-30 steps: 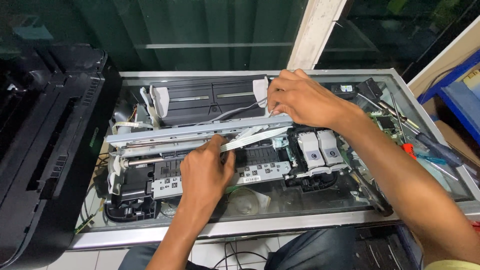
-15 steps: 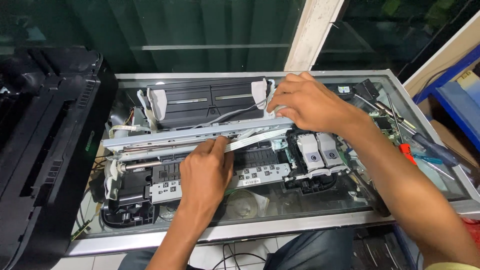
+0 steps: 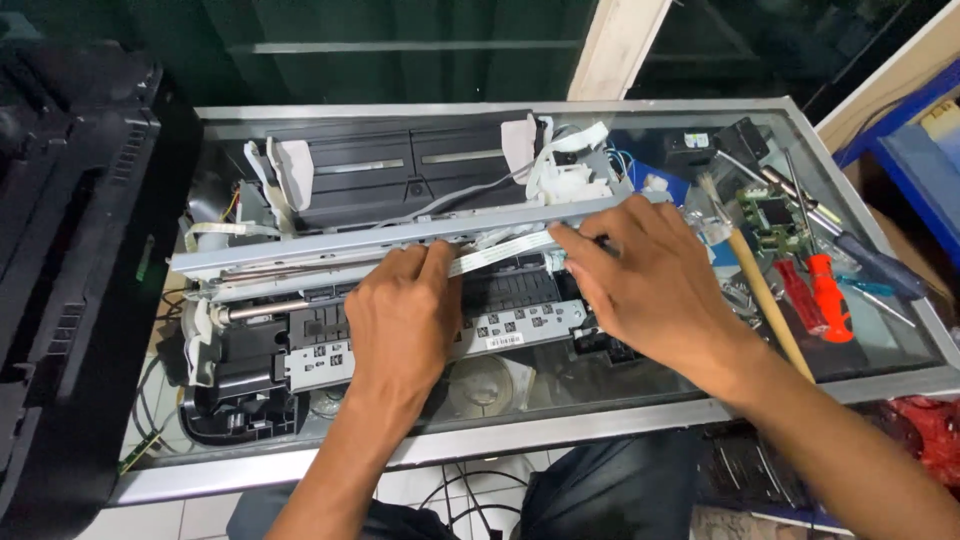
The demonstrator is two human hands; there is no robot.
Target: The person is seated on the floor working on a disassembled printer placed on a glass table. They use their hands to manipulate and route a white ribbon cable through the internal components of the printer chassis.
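Note:
A stripped printer mechanism (image 3: 400, 190) lies on a glass-topped table (image 3: 560, 430). A grey metal rail (image 3: 330, 245) runs across it, over a black carriage part with small white squares (image 3: 520, 325). A white flat ribbon cable (image 3: 500, 253) lies along the rail. My left hand (image 3: 400, 320) pinches the cable's left end with thumb and forefinger. My right hand (image 3: 650, 285) holds the cable's right end with its fingertips, palm over the carriage. What lies under both palms is hidden.
A black printer casing (image 3: 70, 250) fills the left side. At the right lie a wooden-handled brush (image 3: 765, 295), red-handled screwdrivers (image 3: 825, 295), a green circuit board (image 3: 770, 215) and other tools. A blue bin (image 3: 915, 140) stands beyond the table's right edge.
My right hand has come down from the rail's upper right end to the ribbon cable's right end. My left hand stays on the cable. The view has shifted slightly.

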